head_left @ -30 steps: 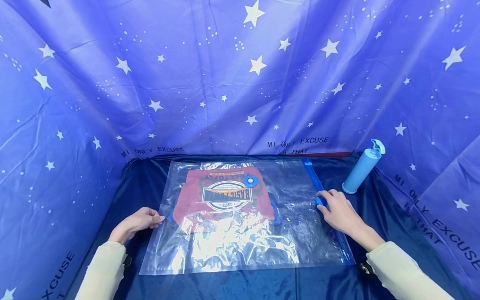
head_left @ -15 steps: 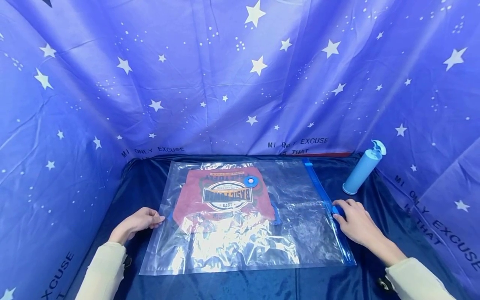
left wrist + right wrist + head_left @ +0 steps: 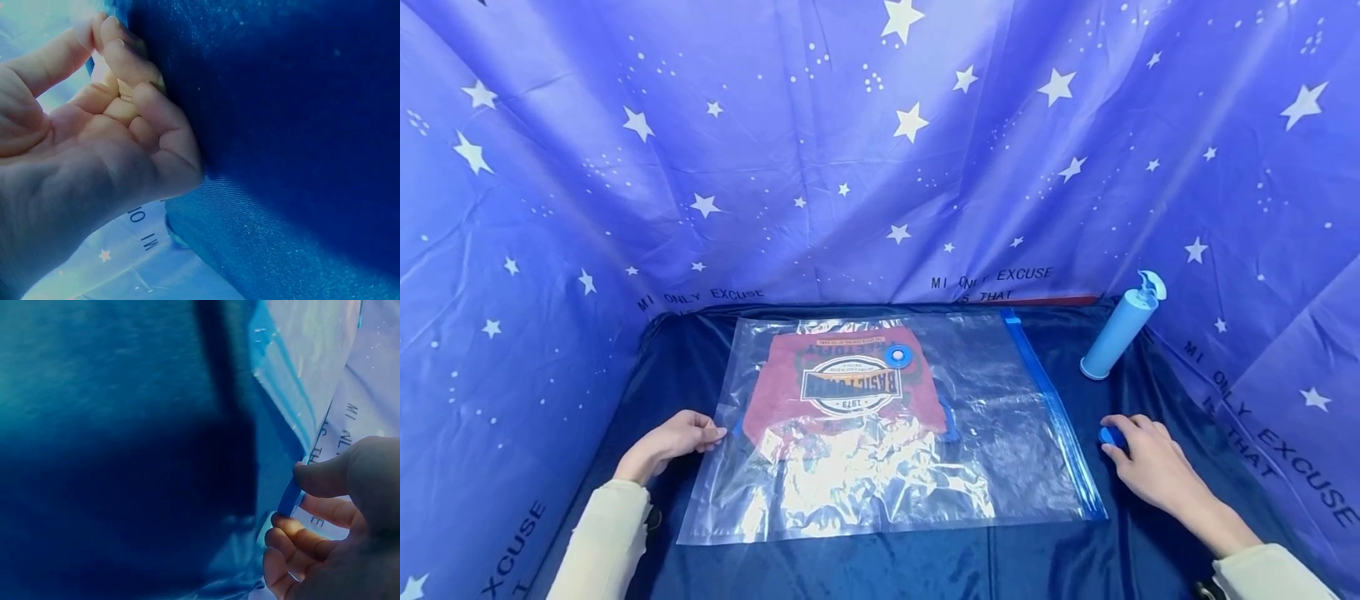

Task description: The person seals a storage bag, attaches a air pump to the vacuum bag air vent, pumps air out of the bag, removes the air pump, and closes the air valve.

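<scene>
Three sides of the worktop (image 3: 925, 571) are hung with star-printed curtain (image 3: 850, 125), and dark blue cloth covers its top, where a large clear plastic bag (image 3: 895, 467) lies flat, spread out presumably so that its edge stays straight. Inside, toward its left half, sits a folded red garment (image 3: 850, 392) with printed lettering, a little blue fabric (image 3: 952, 421) showing from beneath; the bare plastic on the right likely keeps cloth out of the blue zip strip (image 3: 1052, 408), though whether that is fully sealed cannot be told. Beyond it stands a blue pump (image 3: 1118, 333), near yet clear of the bag. The left hand (image 3: 673, 442) pinches the bag's left edge, probably to steady it; the right hand (image 3: 1157, 467) is apart from the strip. Over the garment, the round valve (image 3: 898, 357) faces up, perhaps for easy reach. Smallest, a blue slider (image 3: 1112, 435) is pinched between the right hand's thumb and fingers, off the bag altogether.
</scene>
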### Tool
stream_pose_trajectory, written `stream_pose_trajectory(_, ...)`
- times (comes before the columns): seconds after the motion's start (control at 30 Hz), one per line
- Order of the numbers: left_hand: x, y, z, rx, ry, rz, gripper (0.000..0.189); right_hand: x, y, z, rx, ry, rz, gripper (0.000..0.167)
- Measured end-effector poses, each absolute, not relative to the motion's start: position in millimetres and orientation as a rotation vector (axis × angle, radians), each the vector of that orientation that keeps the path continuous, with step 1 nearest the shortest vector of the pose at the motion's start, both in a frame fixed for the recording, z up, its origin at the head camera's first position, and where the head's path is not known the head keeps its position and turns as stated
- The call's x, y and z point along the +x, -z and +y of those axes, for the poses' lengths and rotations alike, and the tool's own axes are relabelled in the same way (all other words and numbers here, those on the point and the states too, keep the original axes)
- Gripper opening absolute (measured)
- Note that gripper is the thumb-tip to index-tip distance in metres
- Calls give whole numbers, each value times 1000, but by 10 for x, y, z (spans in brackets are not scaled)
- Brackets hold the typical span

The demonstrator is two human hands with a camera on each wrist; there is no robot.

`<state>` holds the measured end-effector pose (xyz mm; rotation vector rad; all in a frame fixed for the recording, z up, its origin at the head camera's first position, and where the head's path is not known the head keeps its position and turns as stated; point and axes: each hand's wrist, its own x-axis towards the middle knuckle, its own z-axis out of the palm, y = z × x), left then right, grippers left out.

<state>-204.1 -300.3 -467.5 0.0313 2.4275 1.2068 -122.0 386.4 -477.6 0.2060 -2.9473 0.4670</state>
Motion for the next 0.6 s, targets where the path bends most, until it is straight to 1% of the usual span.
stream_pose_trajectory(0.23, -2060, 4654, -3011, 42, -1198, 2437, 35, -1110, 4815, 3959, 193, -441, -2934, 31)
stream_pose_trajectory(0.6, -2048, 4701, -3025, 44, -1195, 2439, 36, -1031, 4891, 3967, 130, -457, -3023, 32)
